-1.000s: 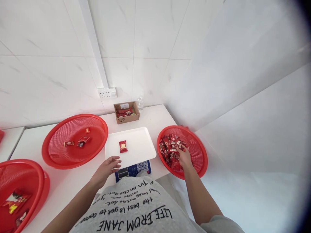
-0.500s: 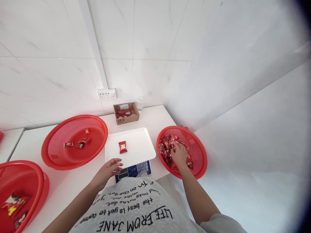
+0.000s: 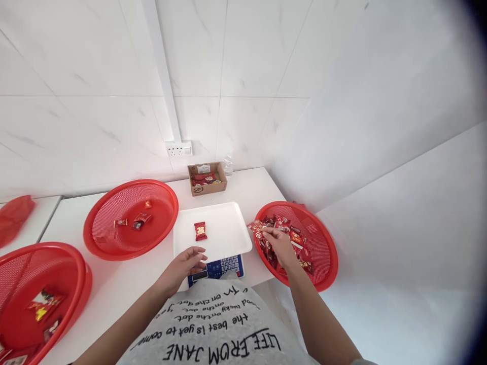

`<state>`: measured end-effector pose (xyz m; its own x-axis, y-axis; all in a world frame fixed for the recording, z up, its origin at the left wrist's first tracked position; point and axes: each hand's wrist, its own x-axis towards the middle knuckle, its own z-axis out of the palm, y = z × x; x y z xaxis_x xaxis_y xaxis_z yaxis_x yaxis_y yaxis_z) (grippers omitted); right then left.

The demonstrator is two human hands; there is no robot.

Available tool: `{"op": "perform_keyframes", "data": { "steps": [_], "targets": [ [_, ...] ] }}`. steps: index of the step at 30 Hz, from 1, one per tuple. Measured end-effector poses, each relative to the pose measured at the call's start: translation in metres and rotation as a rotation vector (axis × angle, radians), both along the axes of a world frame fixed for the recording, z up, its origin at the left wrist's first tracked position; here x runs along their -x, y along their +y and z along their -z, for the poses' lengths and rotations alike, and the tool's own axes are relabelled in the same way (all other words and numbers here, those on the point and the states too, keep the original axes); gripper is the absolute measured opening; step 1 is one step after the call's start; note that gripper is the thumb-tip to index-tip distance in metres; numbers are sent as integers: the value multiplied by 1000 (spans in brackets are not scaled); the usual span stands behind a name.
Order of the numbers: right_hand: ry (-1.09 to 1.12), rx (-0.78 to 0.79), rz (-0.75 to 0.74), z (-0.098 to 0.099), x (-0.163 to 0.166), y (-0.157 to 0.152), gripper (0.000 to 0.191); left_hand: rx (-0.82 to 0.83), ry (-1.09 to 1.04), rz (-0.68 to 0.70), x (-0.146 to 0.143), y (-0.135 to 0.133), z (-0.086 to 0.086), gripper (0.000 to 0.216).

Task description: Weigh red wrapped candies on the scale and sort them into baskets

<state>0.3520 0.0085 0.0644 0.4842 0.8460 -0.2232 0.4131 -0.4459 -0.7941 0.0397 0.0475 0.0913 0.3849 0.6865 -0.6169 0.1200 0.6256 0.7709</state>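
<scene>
Over the left part of the right-hand red basket (image 3: 325,248), my right hand (image 3: 280,247) pinches a red candy packet (image 3: 257,227) by its edge. Many more red packets (image 3: 299,237) lie in that basket beneath it. My left hand (image 3: 187,266) hovers at the front edge of the white weighing tray (image 3: 224,230), fingers apart and holding nothing. A single red wrapped candy (image 3: 200,231) rests on the tray, left of its middle. Below the tray shows the blue keypad of the scale (image 3: 228,264), partly covered by the hand and shirt.
A red basket (image 3: 173,213) with several wrapped candies stands left of the scale. Another basket (image 3: 85,268) with packets sits at front left. Behind the tray are a small cardboard box (image 3: 209,189) of red packets and a clear plastic item (image 3: 228,165). A socket (image 3: 178,148) is on the wall.
My right hand has come up from the pile with a red packet, toward the basket's left rim. The view has swung slightly left. My left hand stays by the tray.
</scene>
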Motion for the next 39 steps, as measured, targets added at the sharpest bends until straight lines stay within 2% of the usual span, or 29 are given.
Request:
{"op": "perform_keyframes", "data": {
  "steps": [2, 4, 7, 10, 14, 17, 20, 22, 26, 28, 30, 33, 36, 39],
  "targets": [
    [283, -87, -73, -25, 15, -2, 24, -12, -40, 20, -8, -1, -10, 37],
    [419, -126, -204, -47, 33, -2, 20, -28, -92, 43, -17, -2, -22, 39],
    [481, -133, -409, -71, 56, -1, 14, -58, -199, 63, -30, -3, -37, 42],
    [460, -116, -555, -81, 73, 0, 11, -103, -269, 90, -38, -2, -44, 37],
    [485, -123, -572, -80, 84, 1, 11, -197, -232, 83, -38, 2, -47, 27],
    [584, -134, -513, -75, 89, 1, 22, -284, -156, 111, -35, 6, -51, 25],
    [615, -66, -556, -70, 95, 0, 25, -363, -85, 164, -34, 9, -56, 27],
    [617, -30, -574, -66, 100, -1, 26, -363, -95, 140, -36, 9, -57, 29],
    [647, -122, -406, -60, 111, -2, 24, -290, -165, 105, -38, 5, -54, 39],
    [499, -229, -328, -58, 113, -3, 19, -297, -116, 96, -37, 2, -52, 44],
    [218, -375, -285, -57, 113, -5, 11, -254, -93, 46, -35, 0, -53, 48],
    [-123, -629, -298, -54, 113, -8, 13, -84, -246, 32, -34, -3, -57, 44],
    [-207, -755, -313, -54, 116, -9, 17, -55, -357, 35, -35, -4, -60, 36],
    [-100, -706, -278, -56, 119, -7, 18, -171, -321, -2, -35, -2, -61, 36]
  ]
}}
